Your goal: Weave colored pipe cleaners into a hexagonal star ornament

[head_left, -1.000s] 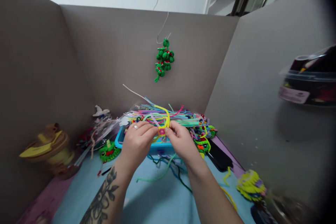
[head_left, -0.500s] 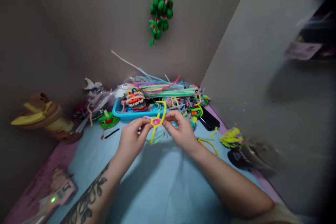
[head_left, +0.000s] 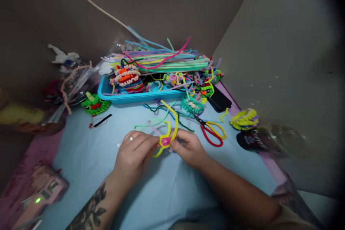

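Between my two hands is a small pipe cleaner piece (head_left: 165, 141), a pink centre ringed in yellow with loose yellow ends sticking out. My left hand (head_left: 136, 149), wearing a ring, pinches its left edge. The fingers of my right hand (head_left: 188, 147) close on its right edge, where a long yellow strand curves up. Beyond my hands, green and lilac pipe cleaner strands (head_left: 156, 119) lie on the light blue table cover (head_left: 161, 194). Scissors (head_left: 212, 133) with one red and one yellow handle lie right of my right hand.
A blue tray (head_left: 140, 97) heaped with pipe cleaners stands at the back. A green pipe cleaner figure (head_left: 95, 105), a teal one (head_left: 192, 104), a dark phone (head_left: 219, 99) and a coffee jar (head_left: 252, 140) surround the work area. A pink device (head_left: 44, 194) sits front left.
My view has tilted down, and the hanging green figures have left it. Both hands have drawn nearer with the piece, which has turned slightly. The scissors now show fully.
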Motion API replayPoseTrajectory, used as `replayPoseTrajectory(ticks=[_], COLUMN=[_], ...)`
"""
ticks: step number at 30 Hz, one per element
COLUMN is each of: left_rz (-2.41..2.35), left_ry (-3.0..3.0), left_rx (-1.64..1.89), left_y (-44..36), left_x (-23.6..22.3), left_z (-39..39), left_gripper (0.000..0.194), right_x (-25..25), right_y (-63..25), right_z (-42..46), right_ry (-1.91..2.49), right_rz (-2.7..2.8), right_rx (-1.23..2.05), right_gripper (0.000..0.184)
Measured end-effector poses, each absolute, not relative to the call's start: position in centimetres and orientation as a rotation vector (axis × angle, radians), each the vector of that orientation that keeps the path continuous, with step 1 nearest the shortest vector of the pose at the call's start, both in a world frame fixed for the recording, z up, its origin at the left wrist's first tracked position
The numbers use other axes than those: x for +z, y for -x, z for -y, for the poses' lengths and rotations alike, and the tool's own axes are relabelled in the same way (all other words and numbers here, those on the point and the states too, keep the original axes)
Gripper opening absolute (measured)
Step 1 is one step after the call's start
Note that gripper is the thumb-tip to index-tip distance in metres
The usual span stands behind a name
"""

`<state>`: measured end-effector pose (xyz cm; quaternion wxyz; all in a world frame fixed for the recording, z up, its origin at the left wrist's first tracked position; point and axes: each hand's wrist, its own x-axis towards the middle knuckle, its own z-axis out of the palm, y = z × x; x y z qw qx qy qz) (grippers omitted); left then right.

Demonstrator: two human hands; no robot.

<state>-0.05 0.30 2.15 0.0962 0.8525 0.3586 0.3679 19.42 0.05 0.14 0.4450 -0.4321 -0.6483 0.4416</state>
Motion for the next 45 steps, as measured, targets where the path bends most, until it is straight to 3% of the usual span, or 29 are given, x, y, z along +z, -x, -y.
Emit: replayPoseTrajectory(ticks=[6,12,18,22,26,33,45], left_rz=[-1.045,-1.496,-1.129,-1.076,-1.005,-0.976,-1.055], left_ry=[-2.394,-1.787,-0.981,-0.862,-0.784,-0.867,-0.964], left_rx=[1.003,1.243,0.915,1.021,1.117,1.171,1.097], left_y=[-0.4,-0.7,-1.7,-1.9,-1.9,-2.0,-3.0], left_x=[1.5,0.4,-0.3,-0.5,-0.5,-1.7,-1.3], left_z=[-0.2,-0.1,-0.6,-0.8,-0.8,-0.9,-0.1], left_gripper=[0.018,0.021,0.044,0.038,0.062,0.051,0.038], right_x=[0.0,-0.3,-0.3,-0.2,-0.5,-0.9,-1.0], right_y=[-19.3,-20.2,-19.8,-19.2,-18.9,-18.2,-17.3], right_z=[1.0,0.7,0.7,1.0,0.9,0.5,0.6], right_ry=[1.154,1.247,1.185,1.128,1.191,0.928,1.062], right_rz=[1.533,1.249,1.363,1.463,1.402,1.192,0.892], right_rx=[1.172,1.22,1.252,1.18,1.15,1.461,1.398], right_gripper=[0.026,0.028,0.026,0.022,0.018,0.027,0.018])
